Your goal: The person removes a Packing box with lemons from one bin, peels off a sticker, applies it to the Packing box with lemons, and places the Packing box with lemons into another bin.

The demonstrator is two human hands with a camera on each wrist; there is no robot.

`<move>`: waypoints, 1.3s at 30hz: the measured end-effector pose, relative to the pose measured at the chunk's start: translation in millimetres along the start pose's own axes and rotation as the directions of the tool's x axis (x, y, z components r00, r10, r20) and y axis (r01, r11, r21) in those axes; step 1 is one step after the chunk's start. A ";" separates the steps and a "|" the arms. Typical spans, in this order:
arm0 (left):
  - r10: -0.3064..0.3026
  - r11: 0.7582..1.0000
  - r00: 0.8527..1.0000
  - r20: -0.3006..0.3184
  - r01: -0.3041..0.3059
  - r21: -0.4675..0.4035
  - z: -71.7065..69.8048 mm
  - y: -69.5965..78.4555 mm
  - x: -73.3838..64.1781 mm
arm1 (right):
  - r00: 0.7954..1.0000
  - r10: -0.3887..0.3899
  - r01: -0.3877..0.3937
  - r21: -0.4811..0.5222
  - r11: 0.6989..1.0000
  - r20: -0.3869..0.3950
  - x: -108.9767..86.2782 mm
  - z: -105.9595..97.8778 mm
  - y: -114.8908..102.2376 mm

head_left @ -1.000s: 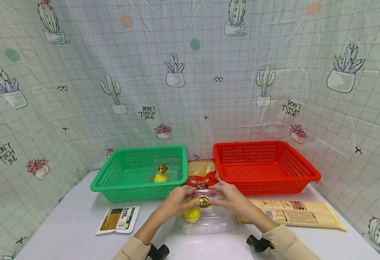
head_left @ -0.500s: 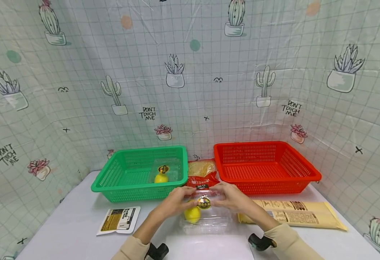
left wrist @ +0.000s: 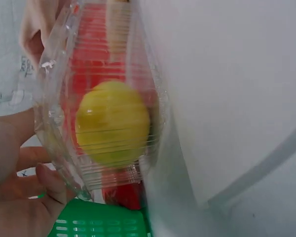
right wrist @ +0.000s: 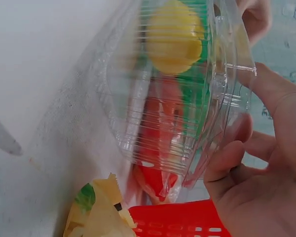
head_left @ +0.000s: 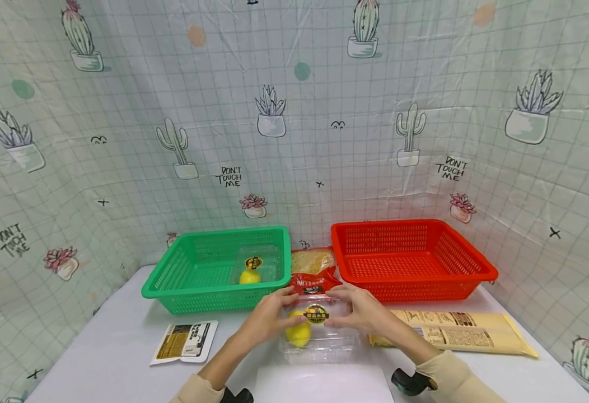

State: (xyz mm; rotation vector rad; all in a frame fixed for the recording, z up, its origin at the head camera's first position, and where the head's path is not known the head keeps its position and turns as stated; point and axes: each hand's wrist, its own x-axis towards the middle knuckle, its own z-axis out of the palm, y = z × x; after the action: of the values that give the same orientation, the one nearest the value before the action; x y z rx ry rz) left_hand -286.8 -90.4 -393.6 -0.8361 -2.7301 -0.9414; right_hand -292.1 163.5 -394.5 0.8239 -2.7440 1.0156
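A clear plastic clamshell box (head_left: 337,338) with a lemon (head_left: 298,334) inside and a black-and-gold label on its lid sits in front of me. My left hand (head_left: 268,318) lies over the lid's left part, fingers toward the far edge and thumb near the label. Over the right part, my right hand (head_left: 364,311) mirrors it. In the wrist views, the fingers touch or nearly touch the lid's rim (left wrist: 52,113); neither hand visibly clamps the box. The lid looks closed, with the lemon visible through the ribbed wall (right wrist: 160,118).
A green basket (head_left: 214,291) at back left contains another clear box with a yellow fruit. At back right stands a red basket (head_left: 415,288). Between them lies a red food packet (head_left: 314,271). A long cream package (head_left: 471,330) lies right, a small brown-and-white pouch (head_left: 185,341) left.
Both hands have drawn slightly apart and their thumbs have eased outward from the label, which shows more fully. The clear box stays in place.
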 end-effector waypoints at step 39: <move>-0.121 0.946 0.991 0.062 0.134 -0.294 -21.1 -25.4 -29.8 | 0.987 -0.042 0.022 0.128 0.992 0.155 -56.9 -22.0 5.5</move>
State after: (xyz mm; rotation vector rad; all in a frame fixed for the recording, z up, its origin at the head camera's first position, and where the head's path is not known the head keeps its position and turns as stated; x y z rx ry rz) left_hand -276.8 -133.4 -399.1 -0.7366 -2.7465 -1.4045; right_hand -248.7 206.7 -396.2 1.0052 -2.8077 1.1756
